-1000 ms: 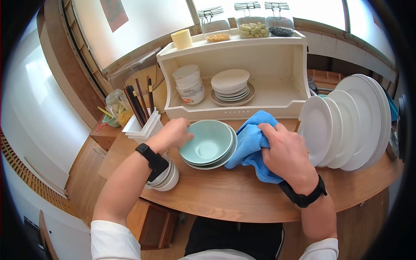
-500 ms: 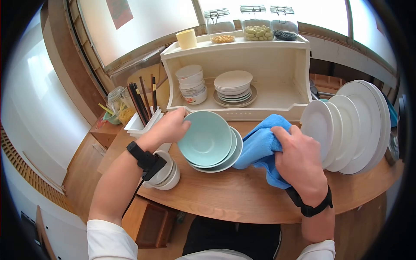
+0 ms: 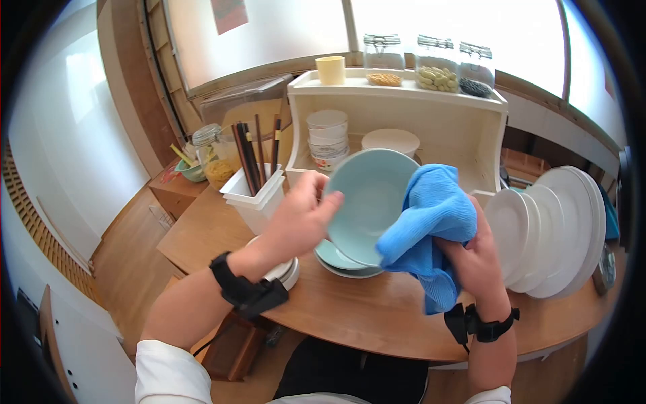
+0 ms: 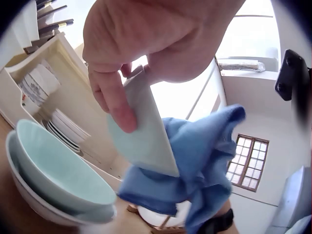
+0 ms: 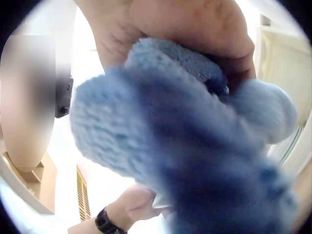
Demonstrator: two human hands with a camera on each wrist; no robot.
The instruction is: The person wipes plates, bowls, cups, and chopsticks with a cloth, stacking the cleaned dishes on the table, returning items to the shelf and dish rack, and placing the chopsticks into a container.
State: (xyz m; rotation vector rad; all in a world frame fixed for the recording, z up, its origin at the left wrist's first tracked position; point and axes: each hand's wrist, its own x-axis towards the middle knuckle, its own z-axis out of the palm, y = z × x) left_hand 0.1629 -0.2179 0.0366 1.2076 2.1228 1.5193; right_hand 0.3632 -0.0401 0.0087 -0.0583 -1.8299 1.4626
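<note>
My left hand (image 3: 299, 219) pinches the left rim of a pale green bowl (image 3: 369, 195), which is raised and tilted above the table. In the left wrist view that bowl (image 4: 141, 131) appears side-on between thumb and fingers. A bunched blue cloth (image 3: 431, 222) is gripped by my right hand (image 3: 479, 252) and covers the bowl's right edge. The cloth (image 5: 185, 141) fills most of the right wrist view, hiding the bowl there. Under the raised bowl, more green bowls (image 3: 340, 259) sit nested on the table (image 3: 363, 316).
White plates (image 3: 508, 232) stand upright at the right. Behind is a cream shelf (image 3: 464, 114) with stacked bowls and plates, jars and a yellow cup (image 3: 330, 70) on top. A white holder (image 3: 252, 202) with chopsticks and white bowls (image 3: 288, 276) are at the left.
The top green bowl has been lifted off its stack by my left hand. My right hand has brought the cloth up against the bowl's right side. The head view has shifted.
</note>
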